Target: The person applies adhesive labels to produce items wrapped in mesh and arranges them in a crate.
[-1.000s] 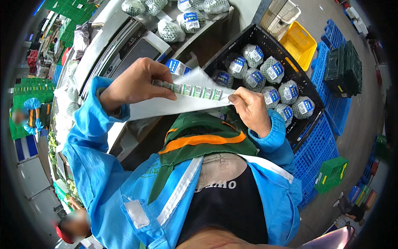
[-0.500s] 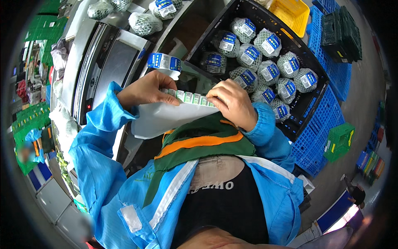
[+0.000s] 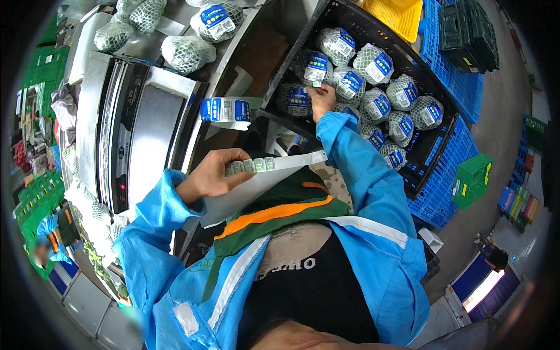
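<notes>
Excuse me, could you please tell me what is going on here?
A person's left hand holds a white sheet with a row of small green-and-white stickers. The right hand is in a black crate, fingertips at the label of a netted package. Other labelled netted packages lie around it in the crate.

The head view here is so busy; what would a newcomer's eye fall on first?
Probably the black crate at upper right, holding netted round produce with blue labels, and the person's right grip down among them. Next, near the centre, the white sheet with small green-and-white stickers in the left grip. The bright yellow basket at the top edge, right of centre, stands out too.
</notes>
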Tool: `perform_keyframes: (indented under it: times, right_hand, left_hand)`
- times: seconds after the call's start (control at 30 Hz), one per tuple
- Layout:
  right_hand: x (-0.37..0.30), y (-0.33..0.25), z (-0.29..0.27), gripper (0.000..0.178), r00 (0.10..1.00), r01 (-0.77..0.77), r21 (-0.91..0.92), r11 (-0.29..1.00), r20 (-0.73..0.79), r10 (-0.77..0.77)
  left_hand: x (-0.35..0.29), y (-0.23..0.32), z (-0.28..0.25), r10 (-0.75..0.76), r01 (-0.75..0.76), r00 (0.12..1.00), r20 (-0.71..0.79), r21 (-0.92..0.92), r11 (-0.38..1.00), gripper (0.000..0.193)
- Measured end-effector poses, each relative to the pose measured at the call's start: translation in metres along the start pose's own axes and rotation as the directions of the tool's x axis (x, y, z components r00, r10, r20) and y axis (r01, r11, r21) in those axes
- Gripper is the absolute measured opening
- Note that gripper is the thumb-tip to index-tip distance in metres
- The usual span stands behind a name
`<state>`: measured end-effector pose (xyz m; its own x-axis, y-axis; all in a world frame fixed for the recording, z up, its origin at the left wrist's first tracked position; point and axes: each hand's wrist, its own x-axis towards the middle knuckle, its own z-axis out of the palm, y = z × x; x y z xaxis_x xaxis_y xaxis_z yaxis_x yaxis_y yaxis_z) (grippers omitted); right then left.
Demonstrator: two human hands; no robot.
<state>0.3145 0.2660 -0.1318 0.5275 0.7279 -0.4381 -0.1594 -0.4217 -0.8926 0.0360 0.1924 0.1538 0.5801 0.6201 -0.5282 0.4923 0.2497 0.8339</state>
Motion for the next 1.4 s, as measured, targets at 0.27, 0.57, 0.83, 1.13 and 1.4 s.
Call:
perform_keyframes:
  times: [0.27,0.57,0.83,1.13,1.4]
  right_hand:
    - [0.036,0.036,-0.032,0.035,0.988,0.148,-0.045,0.988,-0.039,-0.150]
    - [0.087,-0.073,0.028,0.037,0.954,-0.179,0.032,0.983,-0.237,0.182]
    - [0.137,-0.030,0.000,0.044,0.979,-0.164,-0.112,0.980,-0.140,0.148]
    - [-0.038,-0.200,-0.011,0.026,0.423,0.325,-0.098,0.941,0.905,-0.052]
    - [-0.099,-0.222,-0.030,0.010,0.280,0.730,-0.063,0.681,0.936,-0.215]
  left_hand:
    - [0.003,-0.001,-0.034,-0.066,0.100,0.993,0.103,-0.371,0.923,0.039]
    - [0.027,0.012,-0.058,-0.009,0.010,1.000,0.029,-0.036,0.999,0.021]
    - [0.050,0.018,-0.059,-0.010,0.003,0.997,0.080,0.081,0.997,0.020]
    - [0.079,0.023,-0.056,0.027,-0.035,0.997,0.074,0.116,0.993,0.020]
    - [0.100,0.033,-0.047,-0.033,0.028,0.993,0.112,0.044,0.999,0.021]
